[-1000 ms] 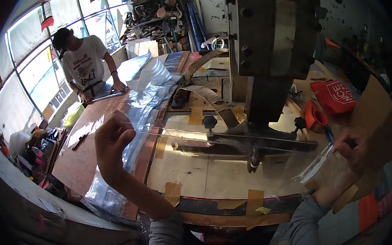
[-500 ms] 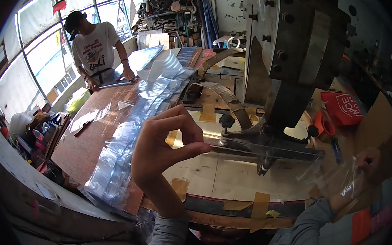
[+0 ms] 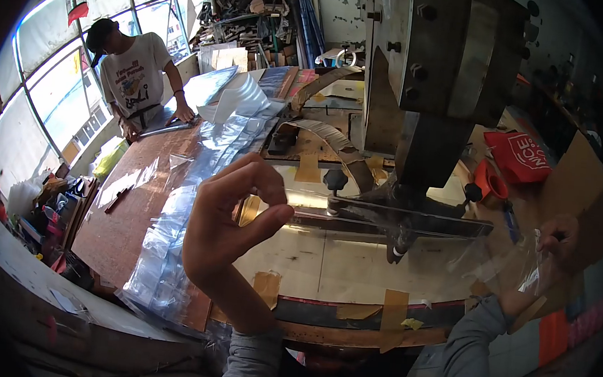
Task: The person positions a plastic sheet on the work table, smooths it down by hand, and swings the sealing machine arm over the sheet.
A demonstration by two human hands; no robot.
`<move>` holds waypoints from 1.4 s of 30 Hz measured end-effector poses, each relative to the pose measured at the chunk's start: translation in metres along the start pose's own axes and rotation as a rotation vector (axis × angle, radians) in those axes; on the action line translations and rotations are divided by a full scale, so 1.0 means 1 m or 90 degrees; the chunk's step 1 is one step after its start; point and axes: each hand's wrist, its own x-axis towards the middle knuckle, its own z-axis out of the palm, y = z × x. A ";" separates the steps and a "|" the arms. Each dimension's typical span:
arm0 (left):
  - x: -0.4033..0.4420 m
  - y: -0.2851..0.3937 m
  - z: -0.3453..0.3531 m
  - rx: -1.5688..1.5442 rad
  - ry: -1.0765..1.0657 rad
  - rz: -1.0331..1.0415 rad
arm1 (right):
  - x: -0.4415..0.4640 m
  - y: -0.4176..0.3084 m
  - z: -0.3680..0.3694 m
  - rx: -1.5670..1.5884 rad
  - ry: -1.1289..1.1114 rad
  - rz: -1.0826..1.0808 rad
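My left hand [image 3: 224,228] is raised in front of the press, thumb and forefinger pinched on the edge of a clear plastic film [image 3: 530,267]. At the right, my right hand [image 3: 558,237] is closed on the film's other end, where it bunches into shiny folds. Between my hands the film's upper edge runs nearly straight, in front of the press's dark crossbar [image 3: 440,226]. Below it lies the pale press bed [image 3: 289,258], taped along its front edge. The film is see-through, so its lower outline is hard to make out.
The heavy press head [image 3: 442,65] stands at centre right. Overlapping clear plastic pieces [image 3: 161,255] cover part of the brown table [image 3: 123,210] on the left. Another person [image 3: 137,69] works at that table's far end. A red bag [image 3: 520,157] and orange funnel-like object [image 3: 490,182] lie right.
My left hand has moved left relative to the press, with the film still pinched. The right hand keeps its hold. The whole view has shifted slightly.
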 end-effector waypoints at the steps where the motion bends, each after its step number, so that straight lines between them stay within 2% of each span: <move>1: 0.000 -0.001 0.004 -0.046 0.009 0.009 | 0.002 -0.003 0.000 -0.005 -0.005 0.000; 4: -0.004 0.002 0.009 -0.170 -0.022 -0.116 | 0.005 -0.007 0.000 -0.007 -0.023 0.017; 7: -0.012 0.004 0.001 -0.126 0.051 -0.112 | 0.009 -0.020 0.006 0.018 -0.028 0.008; 8: -0.015 0.010 -0.002 -0.102 0.112 -0.150 | 0.009 -0.017 0.009 0.035 -0.012 -0.055; 11: -0.033 0.015 -0.028 0.086 0.245 -0.158 | 0.036 -0.058 0.008 -0.057 -0.245 -0.047; 13: -0.055 0.013 -0.063 0.197 0.302 -0.131 | 0.047 -0.061 0.030 0.045 -0.283 -0.083; 14: -0.069 0.013 -0.074 0.222 0.380 -0.156 | 0.052 -0.063 0.044 0.099 -0.303 -0.102; 17: -0.117 0.007 -0.107 0.216 0.428 -0.179 | 0.066 -0.078 0.084 0.137 -0.447 -0.157; 18: -0.135 0.001 -0.115 0.210 0.458 -0.199 | 0.062 -0.076 0.094 0.192 -0.482 -0.094; 21: -0.186 -0.018 -0.138 0.183 0.561 -0.245 | 0.059 -0.068 0.115 0.180 -0.462 -0.194; 25: -0.223 -0.022 -0.157 0.160 0.689 -0.278 | 0.061 -0.071 0.125 0.230 -0.412 -0.130; 26: -0.229 -0.022 -0.163 0.159 0.711 -0.288 | 0.062 -0.076 0.123 0.216 -0.455 0.034; 29: -0.245 -0.031 -0.193 0.107 0.734 -0.278 | 0.070 -0.084 0.121 0.162 -0.393 0.043; 30: -0.245 -0.035 -0.200 0.139 0.747 -0.277 | 0.071 -0.083 0.119 0.211 -0.400 0.087; 33: -0.266 -0.063 -0.251 0.164 0.630 -0.311 | 0.060 -0.063 0.114 0.334 -0.443 0.100; 34: -0.265 -0.070 -0.260 0.182 0.591 -0.348 | 0.058 -0.055 0.110 0.258 -0.501 0.046; 36: -0.258 -0.091 -0.274 0.213 0.506 -0.421 | 0.038 -0.023 0.115 0.183 -0.516 0.033; 37: -0.254 -0.103 -0.278 0.255 0.498 -0.432 | 0.031 -0.013 0.120 0.146 -0.524 0.027; 39: -0.243 -0.129 -0.284 0.338 0.478 -0.451 | 0.023 -0.002 0.122 0.132 -0.506 0.122; 40: -0.242 -0.138 -0.295 0.427 0.438 -0.460 | 0.020 0.004 0.123 0.140 -0.481 0.159; 42: -0.236 -0.159 -0.298 0.735 0.412 -0.477 | 0.014 0.012 0.127 0.203 -0.425 0.261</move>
